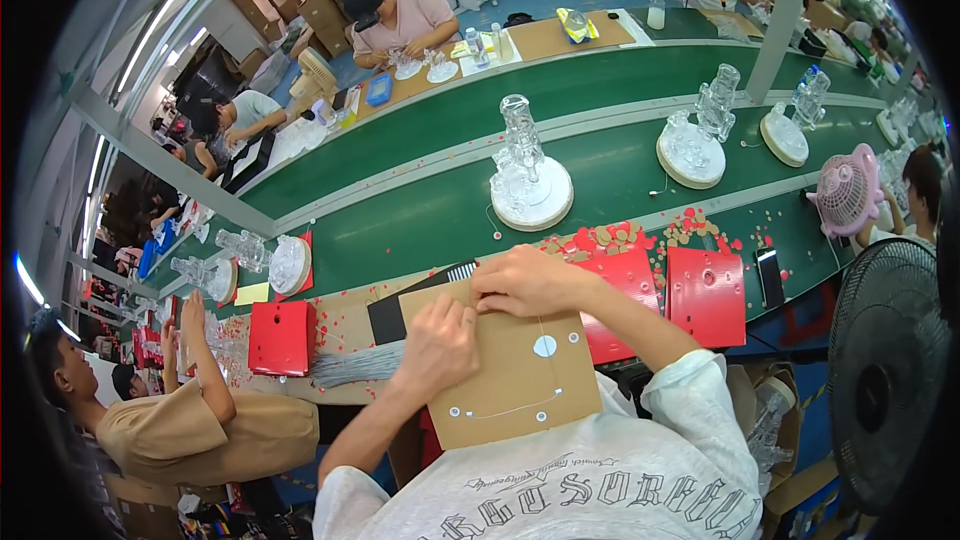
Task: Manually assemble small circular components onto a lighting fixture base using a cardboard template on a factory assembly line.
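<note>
Brown corrugated cardboard, a flat square panel (515,370) with punched holes, lay in the lower middle of the frame, propped between your chest and the edge of the counter (350,315). Your left hand (437,345) pressed on its upper left corner, the grip closed with fingers curled down onto the board. Your right hand (530,280) sat at the top edge, fingers pinched together there; whether it had hold of something small I could not tell.

A thin white wire (505,408) already ran between small holes near the lower edge of the panel, and a round white opening (545,346) sat further up, so some threading seemed done, while the work at the top edge looked unfinished.

Just right of your hands lay glossy red punched cards (707,292), with red and tan punched-out discs (640,235) scattered above them. A clear plastic ornament on a round white base (530,190) stood on the green conveyor belt (420,220) beyond.
</note>
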Motion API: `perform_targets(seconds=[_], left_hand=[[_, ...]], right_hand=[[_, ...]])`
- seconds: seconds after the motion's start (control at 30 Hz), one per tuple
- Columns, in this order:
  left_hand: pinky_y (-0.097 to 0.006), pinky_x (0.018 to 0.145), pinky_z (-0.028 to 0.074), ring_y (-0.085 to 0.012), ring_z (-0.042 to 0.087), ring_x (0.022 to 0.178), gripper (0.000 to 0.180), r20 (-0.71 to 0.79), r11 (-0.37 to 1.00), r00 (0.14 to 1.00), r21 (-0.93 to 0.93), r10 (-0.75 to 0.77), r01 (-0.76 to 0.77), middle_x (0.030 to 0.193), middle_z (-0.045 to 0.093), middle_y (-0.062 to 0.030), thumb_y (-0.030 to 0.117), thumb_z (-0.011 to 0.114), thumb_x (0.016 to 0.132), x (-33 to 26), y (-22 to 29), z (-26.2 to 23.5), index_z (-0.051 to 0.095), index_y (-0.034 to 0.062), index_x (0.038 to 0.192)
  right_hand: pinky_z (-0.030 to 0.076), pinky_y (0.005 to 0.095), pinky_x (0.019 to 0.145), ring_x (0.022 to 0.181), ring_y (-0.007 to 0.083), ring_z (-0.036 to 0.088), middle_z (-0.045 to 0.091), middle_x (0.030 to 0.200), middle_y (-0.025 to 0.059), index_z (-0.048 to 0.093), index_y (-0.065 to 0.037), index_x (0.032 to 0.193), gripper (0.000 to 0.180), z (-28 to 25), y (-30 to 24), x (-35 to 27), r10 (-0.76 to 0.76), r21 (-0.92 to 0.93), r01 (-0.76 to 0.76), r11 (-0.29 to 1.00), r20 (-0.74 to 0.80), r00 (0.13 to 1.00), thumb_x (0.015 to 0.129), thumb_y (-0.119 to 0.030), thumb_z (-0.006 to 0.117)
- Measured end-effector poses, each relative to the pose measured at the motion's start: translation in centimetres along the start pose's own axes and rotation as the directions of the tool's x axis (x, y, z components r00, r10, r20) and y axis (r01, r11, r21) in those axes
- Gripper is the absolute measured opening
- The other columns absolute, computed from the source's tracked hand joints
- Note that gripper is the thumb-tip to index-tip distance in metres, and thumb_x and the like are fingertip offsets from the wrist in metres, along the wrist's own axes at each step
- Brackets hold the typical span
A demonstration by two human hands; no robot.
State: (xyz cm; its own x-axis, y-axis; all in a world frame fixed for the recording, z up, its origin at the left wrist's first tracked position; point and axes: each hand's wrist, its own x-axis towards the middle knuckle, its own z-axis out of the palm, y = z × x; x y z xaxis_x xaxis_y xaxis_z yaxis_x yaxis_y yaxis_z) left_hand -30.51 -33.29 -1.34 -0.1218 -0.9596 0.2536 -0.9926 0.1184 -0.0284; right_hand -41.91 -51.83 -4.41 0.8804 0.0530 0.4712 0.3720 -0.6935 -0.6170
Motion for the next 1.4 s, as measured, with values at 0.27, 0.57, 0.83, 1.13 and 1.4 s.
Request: perform_targets(seconds=[0.27, 0.57, 0.83, 1.13, 1.4], left_hand=[[-0.044, 0.060, 0.049, -0.0321, 0.061, 0.075, 0.031, -0.045, 0.934, 0.933, 0.018, -0.357, 0.358, 0.079, 0.062, -0.0175, 0.006, 0.061, 0.075, 0.9, 4.6, 2.0, 0.065, -0.0089, 0.102], [-0.052, 0.104, 0.041, -0.0360, 0.055, 0.124, 0.039, -0.165, 0.897, 0.925, -0.352, -0.342, 0.269, 0.129, 0.061, -0.0151, 0.002, 0.069, 0.080, -0.1, 1.1, -0.2, 0.067, 0.0026, 0.119], [-0.051, 0.106, 0.043, -0.0347, 0.056, 0.127, 0.042, -0.075, 0.930, 0.975, -0.323, -0.209, 0.174, 0.133, 0.064, -0.0121, 0.000, 0.069, 0.081, -0.4, -0.5, 0.5, 0.072, 0.0107, 0.122], [-0.051, 0.106, 0.046, -0.0382, 0.058, 0.129, 0.048, -0.155, 0.944, 0.974, -0.310, -0.165, 0.110, 0.131, 0.067, -0.0150, -0.007, 0.061, 0.068, -0.4, -0.8, 1.6, 0.076, 0.0068, 0.112], [-0.055, 0.112, 0.041, -0.0425, 0.054, 0.133, 0.046, -0.103, 0.942, 0.985, -0.321, -0.140, 0.100, 0.132, 0.065, -0.0192, -0.005, 0.060, 0.067, 0.2, -0.1, 1.4, 0.073, -0.0036, 0.111]], right_hand=[[0.051, 0.0433, 0.068, 0.076, 0.0336, 0.066, 0.069, 0.079, 0.0136, 0.070, -0.005, 0.085, 0.010, -2.5, 0.5, 4.5, 0.136, -0.023, -0.145, 0.989, 0.506, 0.852, 0.083, -0.014, 0.065], [0.054, 0.0362, 0.065, 0.077, 0.0257, 0.067, 0.065, 0.090, 0.0085, 0.068, -0.003, 0.087, 0.015, 2.0, -1.6, -2.7, 0.115, -0.054, -0.133, 0.990, -0.254, 0.960, 0.082, -0.013, 0.078], [0.054, 0.0356, 0.066, 0.079, 0.0243, 0.066, 0.062, 0.090, 0.0066, 0.066, -0.003, 0.085, 0.023, 3.6, -4.2, -2.9, 0.197, -0.161, -0.312, 0.936, -0.496, 0.846, 0.076, -0.015, 0.084], [0.052, 0.0369, 0.064, 0.076, 0.0241, 0.064, 0.060, 0.082, 0.0056, 0.067, -0.004, 0.079, 0.022, 2.1, -1.7, -3.5, 0.392, 0.048, -0.399, 0.916, -0.329, 0.859, 0.073, -0.015, 0.085], [0.049, 0.0430, 0.069, 0.084, 0.0276, 0.063, 0.064, 0.083, 0.0056, 0.062, -0.007, 0.082, 0.041, -1.7, 2.7, -0.4, 0.374, 0.053, -0.370, 0.927, -0.135, 0.918, 0.061, -0.028, 0.091]])
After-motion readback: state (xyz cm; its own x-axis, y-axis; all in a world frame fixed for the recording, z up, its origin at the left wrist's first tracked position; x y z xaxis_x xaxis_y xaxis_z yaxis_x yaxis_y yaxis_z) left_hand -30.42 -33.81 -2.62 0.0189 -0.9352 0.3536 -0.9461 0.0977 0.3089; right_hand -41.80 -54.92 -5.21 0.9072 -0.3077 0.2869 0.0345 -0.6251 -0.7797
